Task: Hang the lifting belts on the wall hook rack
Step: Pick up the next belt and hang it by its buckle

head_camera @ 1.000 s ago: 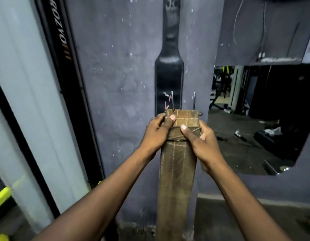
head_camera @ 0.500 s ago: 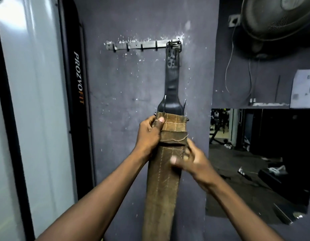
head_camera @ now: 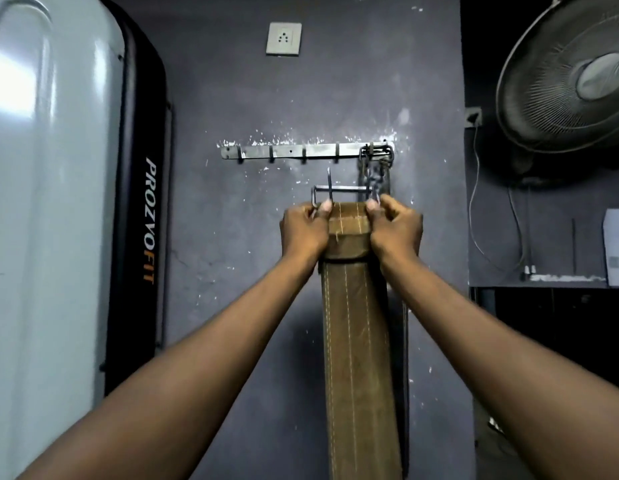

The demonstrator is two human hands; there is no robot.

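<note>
Brown belt (head_camera: 358, 358) held up against the grey wall (head_camera: 232, 237), top end pinched between both hands, rest hanging straight down below them and out of the shot. Left hand (head_camera: 304, 233) closed on the belt's left top edge, thumb up at the buckle. Right hand (head_camera: 395, 233) closed on the right top edge, thumb likewise on top. Metal buckle (head_camera: 339, 192) sticks up just above the fingers, one prong pointing upward.

Hook rack (head_camera: 301, 151) on the wall above both hands, apart from the buckle; buckle not on any hook. Four hooks bare above and left of the left hand. Black belt (head_camera: 377, 174) hangs by its buckle from the rack's right-end hook, above the right hand, mostly hidden behind the brown one.

Wall socket (head_camera: 284, 39) higher up. Fan (head_camera: 571, 74) up and right of the right hand. Big grey machine (head_camera: 58, 220) with "PROZVOFIT" lettering left of the left hand.
</note>
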